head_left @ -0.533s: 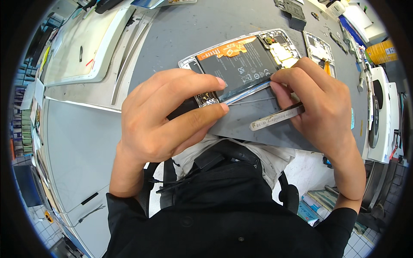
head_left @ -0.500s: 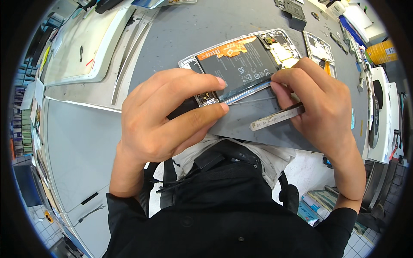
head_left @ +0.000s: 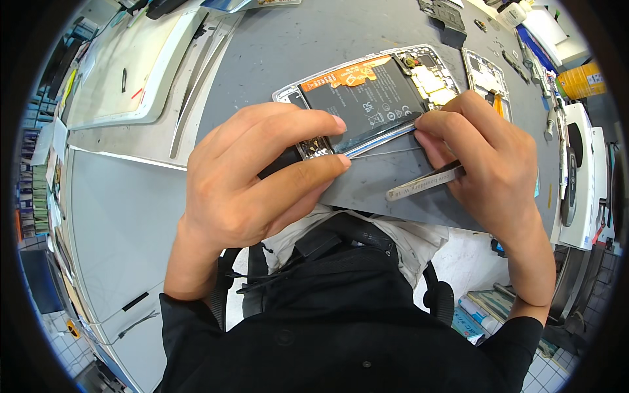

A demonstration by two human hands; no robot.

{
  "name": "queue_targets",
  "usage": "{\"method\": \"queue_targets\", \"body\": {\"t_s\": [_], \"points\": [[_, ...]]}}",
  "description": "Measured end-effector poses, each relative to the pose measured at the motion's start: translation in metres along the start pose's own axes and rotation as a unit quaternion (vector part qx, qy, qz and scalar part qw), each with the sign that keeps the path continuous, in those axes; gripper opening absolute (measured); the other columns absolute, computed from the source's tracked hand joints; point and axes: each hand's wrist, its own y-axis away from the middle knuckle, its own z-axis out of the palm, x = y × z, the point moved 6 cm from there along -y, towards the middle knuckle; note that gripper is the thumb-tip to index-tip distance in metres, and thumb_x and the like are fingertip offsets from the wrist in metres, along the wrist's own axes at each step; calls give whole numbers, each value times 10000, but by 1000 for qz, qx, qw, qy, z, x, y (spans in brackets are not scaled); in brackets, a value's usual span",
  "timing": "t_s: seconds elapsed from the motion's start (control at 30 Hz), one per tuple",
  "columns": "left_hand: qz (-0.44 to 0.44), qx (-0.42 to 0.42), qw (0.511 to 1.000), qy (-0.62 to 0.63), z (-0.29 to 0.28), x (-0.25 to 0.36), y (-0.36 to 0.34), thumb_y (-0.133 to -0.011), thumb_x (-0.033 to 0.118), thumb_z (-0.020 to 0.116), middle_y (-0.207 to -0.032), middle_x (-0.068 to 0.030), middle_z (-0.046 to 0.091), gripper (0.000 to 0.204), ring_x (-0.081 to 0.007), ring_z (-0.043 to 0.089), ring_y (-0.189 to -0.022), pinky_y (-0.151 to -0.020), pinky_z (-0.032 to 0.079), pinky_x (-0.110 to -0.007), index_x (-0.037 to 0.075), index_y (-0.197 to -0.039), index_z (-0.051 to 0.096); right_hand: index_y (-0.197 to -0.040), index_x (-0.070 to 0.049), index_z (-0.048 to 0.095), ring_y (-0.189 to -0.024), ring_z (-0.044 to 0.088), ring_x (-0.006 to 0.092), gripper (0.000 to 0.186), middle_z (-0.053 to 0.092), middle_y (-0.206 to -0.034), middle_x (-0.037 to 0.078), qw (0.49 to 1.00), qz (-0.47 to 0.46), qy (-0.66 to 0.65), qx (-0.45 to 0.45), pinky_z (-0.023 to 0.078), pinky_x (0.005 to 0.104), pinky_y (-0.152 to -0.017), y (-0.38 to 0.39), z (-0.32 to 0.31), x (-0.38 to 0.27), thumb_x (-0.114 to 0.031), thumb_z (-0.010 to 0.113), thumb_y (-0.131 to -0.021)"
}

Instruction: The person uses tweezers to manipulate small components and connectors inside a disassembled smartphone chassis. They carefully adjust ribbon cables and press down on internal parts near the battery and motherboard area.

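Observation:
An opened phone point(head_left: 367, 98) lies on the grey mat, its dark battery point(head_left: 350, 98), orange flex cable point(head_left: 357, 73) and yellowish board parts point(head_left: 429, 88) exposed. My left hand point(head_left: 255, 170) grips the phone's near left corner, index finger over the battery side and thumb at the shiny edge. Tucked in my right hand point(head_left: 481, 154) is a pair of tweezers point(head_left: 422, 185), blunt end sticking out leftward. The right thumb and index fingertip pinch at the near right edge of the phone; whatever lies between them is hidden. A thin pale strand point(head_left: 393, 152) runs beside that edge.
A second phone frame point(head_left: 486, 75) lies to the right, with a black part point(head_left: 445, 23) behind it. Slim tools point(head_left: 537, 69) line the right side near a yellow-orange container point(head_left: 581, 80). At left stands a white-rimmed tray point(head_left: 118, 65), beside long metal strips point(head_left: 190, 92).
My right hand has shifted slightly right, and the tweezers' blunt end has moved with it and dipped a little. My left hand and the phone stay almost in place.

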Motion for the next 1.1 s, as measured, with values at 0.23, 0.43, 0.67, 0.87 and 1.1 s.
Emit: {"method": "queue_targets", "body": {"t_s": [0.23, 0.43, 0.67, 0.87, 1.1], "points": [[-14, 0, 1000, 7, -1, 0, 0, -628, 68, 839, -1043, -93, 744, 271, -273, 716, -856, -692, 590, -347, 67, -892, 781, -1045, -51, 765, -636, 641, 183, 315, 606, -795, 51, 997, -9, -79, -5, 481, 302, -517, 3, -8, -10, 8, 823, -742], [-49, -30, 998, 18, 1, 0, 6, -650, 23, 811, -1140, -122, 746, 321, -282, 697, -971, -803, 567, -364, 92, -963, 821, -1153, -24, 775, -585, 584, 164, 407, 561, -773, 40, 993, -20, -114, -17, 437, 308, -476, 3, -3, -35, 26, 810, -750], [-49, -20, 998, 36, 3, -2, 8, -656, 16, 816, -1146, -126, 743, 322, -283, 698, -972, -806, 566, -360, 92, -969, 820, -1158, -25, 771, -570, 576, 146, 390, 566, -773, 34, 993, -1, -114, -18, 429, 302, -465, 2, 4, -35, 20, 810, -773], [-49, -20, 998, 34, 0, -1, 7, -660, 18, 815, -1143, -132, 741, 318, -285, 698, -973, -807, 566, -362, 88, -970, 820, -1160, -14, 768, -576, 581, 155, 387, 571, -771, 38, 995, -23, -99, -11, 431, 304, -463, 1, 2, -37, 21, 809, -776], [-55, -19, 998, 39, 2, -2, 7, -668, 16, 810, -1140, -127, 742, 292, -285, 698, -971, -809, 566, -361, 89, -950, 822, -1155, -10, 764, -589, 596, 170, 372, 579, -784, 47, 995, -15, -100, -9, 443, 312, -469, 0, 3, -38, 17, 806, -786]]}}
